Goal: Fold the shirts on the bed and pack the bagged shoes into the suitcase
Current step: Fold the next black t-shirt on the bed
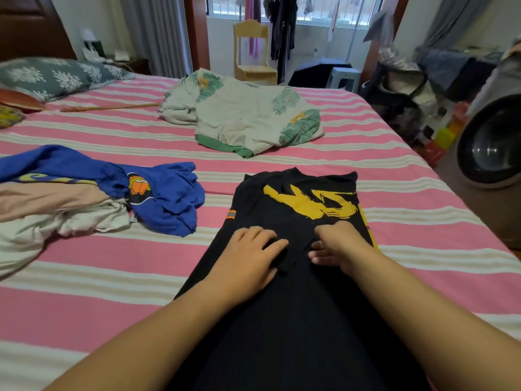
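Both my hands lie on the black shirt [296,221], which is spread lengthwise in the lower middle of the frame on the bed [394,193], its yellow print toward the far end. My left hand [251,255] rests flat on the cloth with the fingers straight and slightly spread, holding nothing. My right hand [338,246] sits just beside it, fingertips turned toward the left hand and pressing a small ridge of fabric between the two; its fingers look nearly straight, though I cannot be sure whether they pinch the cloth.

The bed sheet is striped in pink, white and beige and fills most of the frame. At the left edge lies a loose pile of clothes: a blue shirt [166,198] with an orange cartoon print, over a pinkish garment [50,197] and a pale one [70,224]. In the upper middle a crumpled leaf-print blanket [248,117] lies well apart from the shirts. A grey patterned pillow [53,76] sits in the upper left.

Beyond the bed stand a small wooden chair [253,52], hanging clothes [282,24] by a bright window, and at the right edge a front-loading washing machine [490,145].
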`<state>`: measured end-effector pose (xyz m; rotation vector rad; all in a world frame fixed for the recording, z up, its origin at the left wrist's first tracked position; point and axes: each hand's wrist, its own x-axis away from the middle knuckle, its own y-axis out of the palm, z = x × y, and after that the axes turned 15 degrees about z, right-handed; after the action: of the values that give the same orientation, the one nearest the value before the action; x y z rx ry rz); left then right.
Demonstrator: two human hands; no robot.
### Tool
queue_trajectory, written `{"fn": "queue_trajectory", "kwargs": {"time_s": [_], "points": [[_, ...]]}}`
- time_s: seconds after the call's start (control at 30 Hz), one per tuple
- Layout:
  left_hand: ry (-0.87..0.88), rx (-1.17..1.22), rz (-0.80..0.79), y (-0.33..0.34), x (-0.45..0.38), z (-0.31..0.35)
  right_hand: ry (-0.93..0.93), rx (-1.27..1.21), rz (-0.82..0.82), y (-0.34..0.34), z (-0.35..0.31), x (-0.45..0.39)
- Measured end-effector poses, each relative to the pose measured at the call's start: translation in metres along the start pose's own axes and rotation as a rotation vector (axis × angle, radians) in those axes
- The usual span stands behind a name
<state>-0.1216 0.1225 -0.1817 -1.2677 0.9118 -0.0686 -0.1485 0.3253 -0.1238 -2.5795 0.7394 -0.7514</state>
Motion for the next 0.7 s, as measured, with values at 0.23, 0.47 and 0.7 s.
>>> {"fn": "queue_trajectory", "kwargs": {"time_s": [0.23,0.47,0.7], "points": [[-0.724,0.393,0.173,-0.017,-0.044,0.018,0.217,0.037,-0.270,-0.007,-0.027,-0.007],[-0.534,0.362,0.094,-0.032,-0.016,-0.005,0.300,-0.477,-0.238,0.038,-0.050,0.008],[-0.848,0.079,-0.256,-0.073,0.079,-0.018,0.247,-0.204,-0.194,0.049,-0.052,0.016]]}}
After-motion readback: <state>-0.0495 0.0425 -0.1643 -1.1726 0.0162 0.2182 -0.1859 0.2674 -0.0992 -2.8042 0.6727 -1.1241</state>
